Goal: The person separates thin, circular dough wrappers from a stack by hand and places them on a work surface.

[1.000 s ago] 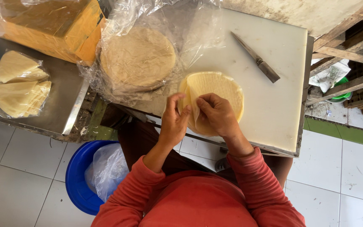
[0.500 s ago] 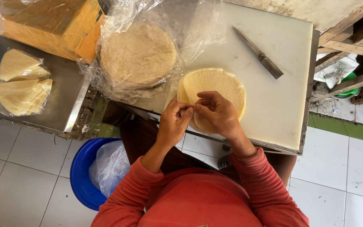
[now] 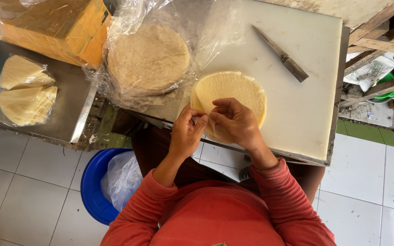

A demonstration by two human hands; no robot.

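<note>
A pale yellow round stack of thin wrapper sheets (image 3: 234,93) lies on a white cutting board (image 3: 306,109). My left hand (image 3: 187,132) and my right hand (image 3: 233,121) meet at the stack's near left edge. Both pinch the edge of the top sheet, which is lifted a little. A larger round stack of beige sheets (image 3: 147,59) rests in clear plastic to the left. A knife (image 3: 281,54) lies on the board beyond the stack, untouched.
Folded yellow sheets in a plastic bag (image 3: 23,93) sit on a metal tray (image 3: 69,114) at the left. A yellow-brown box (image 3: 64,27) stands behind it. A blue bucket with a plastic liner (image 3: 103,182) stands on the tiled floor. Wooden slats (image 3: 384,41) are at the right.
The fingers of both hands have worked along the stack's edge and the top sheet is lifted slightly more. The view has shifted a little.
</note>
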